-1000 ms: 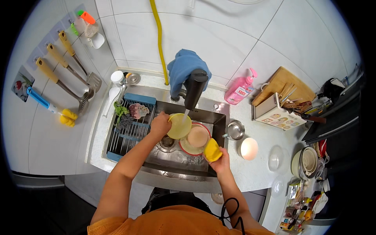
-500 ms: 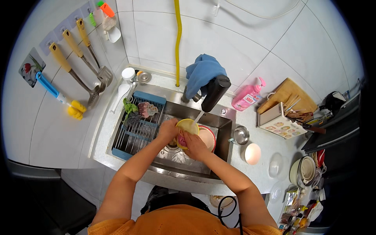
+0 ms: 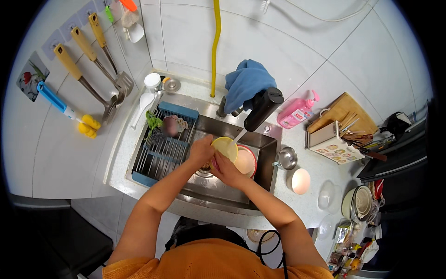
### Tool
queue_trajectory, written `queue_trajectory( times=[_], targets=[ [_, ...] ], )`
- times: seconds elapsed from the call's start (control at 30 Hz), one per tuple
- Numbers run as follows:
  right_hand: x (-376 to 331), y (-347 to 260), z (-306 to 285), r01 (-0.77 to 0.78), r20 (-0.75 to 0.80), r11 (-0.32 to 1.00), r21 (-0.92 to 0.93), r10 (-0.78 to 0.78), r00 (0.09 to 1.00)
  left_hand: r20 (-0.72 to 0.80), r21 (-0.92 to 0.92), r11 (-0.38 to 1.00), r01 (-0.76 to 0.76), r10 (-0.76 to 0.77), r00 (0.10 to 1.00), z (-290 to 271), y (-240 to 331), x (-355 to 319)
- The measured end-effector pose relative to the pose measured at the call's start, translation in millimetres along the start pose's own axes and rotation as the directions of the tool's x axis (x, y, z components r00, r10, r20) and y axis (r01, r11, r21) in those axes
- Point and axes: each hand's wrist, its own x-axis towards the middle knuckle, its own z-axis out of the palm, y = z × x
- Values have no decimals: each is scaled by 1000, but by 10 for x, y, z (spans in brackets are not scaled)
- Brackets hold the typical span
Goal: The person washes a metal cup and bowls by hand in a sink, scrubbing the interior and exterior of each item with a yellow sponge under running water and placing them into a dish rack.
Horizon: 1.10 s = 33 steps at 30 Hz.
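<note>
Under a stream of running water in the steel sink, I hold a small yellow-rimmed bowl tilted, its pale inside facing the tap. My left hand is closed on the bowl's left edge. The fingers of my right hand wrap its near side, where a bit of pink shows; I cannot tell whether that belongs to the bowl. The black tap pours from above, with a blue cloth draped over its base. A red-rimmed bowl sits in the sink just right of my hands.
A drying rack with greens and a patterned pad spans the sink's left side. On the right counter are a metal cup, a pale bowl, a pink pump bottle and a chopstick holder. Spatulas hang left.
The bowl has turned in my hands, so less of its pink patch shows, and the water now falls into its inside. The whole view has shifted slightly.
</note>
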Motion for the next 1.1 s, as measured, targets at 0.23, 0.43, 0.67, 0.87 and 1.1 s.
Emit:
queue_trajectory(
  times=[0.23, 0.43, 0.67, 0.87, 1.1],
  targets=[
    [76, -55, -88, 16, 40, 1000, -18, -16, 999, 83, 117, 993, -14, 4, 997, 65, -21, 71],
    [-75, 252, -331, 397, 278, 656, -642, -284, 918, 119, 159, 982, -104, 86, 989, 60, -3, 33],
    [80, 1, 10, -282, 224, 958, -42, 285, 932, 16, 147, 989, -24, 22, 1000, 178, 15, -5],
    [-59, 27, -62, 36, 19, 965, -259, -32, 999, 205, 205, 972, -115, 72, 976, 31, 3, 119],
    [-156, 121, -302, 220, 182, 842, -493, -147, 972, 219, -80, 996, 29, -10, 976, -56, 16, 113]
  ],
)
